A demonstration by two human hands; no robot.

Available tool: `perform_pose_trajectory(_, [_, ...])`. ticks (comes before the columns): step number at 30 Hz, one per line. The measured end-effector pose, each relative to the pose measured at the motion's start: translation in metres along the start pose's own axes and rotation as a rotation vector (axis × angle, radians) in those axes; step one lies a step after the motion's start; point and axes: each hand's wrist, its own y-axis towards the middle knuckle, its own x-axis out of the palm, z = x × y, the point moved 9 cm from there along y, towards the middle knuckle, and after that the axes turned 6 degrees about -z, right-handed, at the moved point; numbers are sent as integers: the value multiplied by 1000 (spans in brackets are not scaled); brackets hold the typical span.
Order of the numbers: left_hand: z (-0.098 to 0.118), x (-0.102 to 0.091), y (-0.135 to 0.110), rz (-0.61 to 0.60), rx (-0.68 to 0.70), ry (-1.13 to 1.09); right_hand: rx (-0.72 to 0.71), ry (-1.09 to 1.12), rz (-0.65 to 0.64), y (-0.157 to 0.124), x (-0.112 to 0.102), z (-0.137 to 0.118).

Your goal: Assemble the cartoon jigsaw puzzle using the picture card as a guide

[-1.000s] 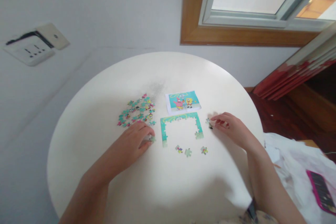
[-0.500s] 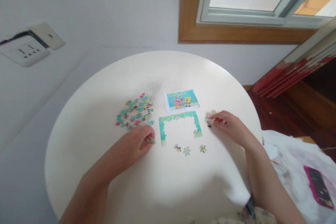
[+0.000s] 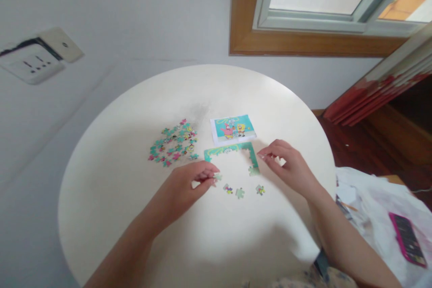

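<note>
A partly joined teal puzzle frame (image 3: 232, 149) lies on the round white table (image 3: 135, 216). My left hand (image 3: 189, 184) covers the frame's left side and pinches a small puzzle piece (image 3: 218, 177) at its fingertips. My right hand (image 3: 286, 164) hovers at the frame's right side, fingers pinched on a tiny piece I can barely see. Three loose pieces (image 3: 240, 192) lie just below the frame. A reference picture card (image 3: 232, 128) sits behind the frame. A pile of loose pieces (image 3: 173, 144) lies to the left.
A wall socket (image 3: 32, 65) is on the white wall at left. A wood-framed window (image 3: 320, 13) is behind the table. At right, a pink-cased phone (image 3: 407, 238) lies on white cloth, and red curtain folds (image 3: 378, 94) hang near a dark wooden floor.
My left hand moved right with its piece onto the frame's left side. My right hand shifted left and a little up, to the frame's right edge.
</note>
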Motion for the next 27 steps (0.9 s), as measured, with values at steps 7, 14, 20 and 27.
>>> perform_pose_trajectory(7, [8, 37, 6, 4, 37, -154, -182, -58, -253, 0, 65, -49])
perform_pose_trajectory(14, [17, 16, 1, 86, 138, 221, -154, -178, -306, 2, 73, -42])
perform_pose_trajectory(20, [27, 29, 3, 51, 235, 473, -126, -330, -366, 5, 81, -42])
perform_pose_trajectory(27, [24, 35, 5, 61, 204, 499, -126, -369, -391, 7, 84, -44])
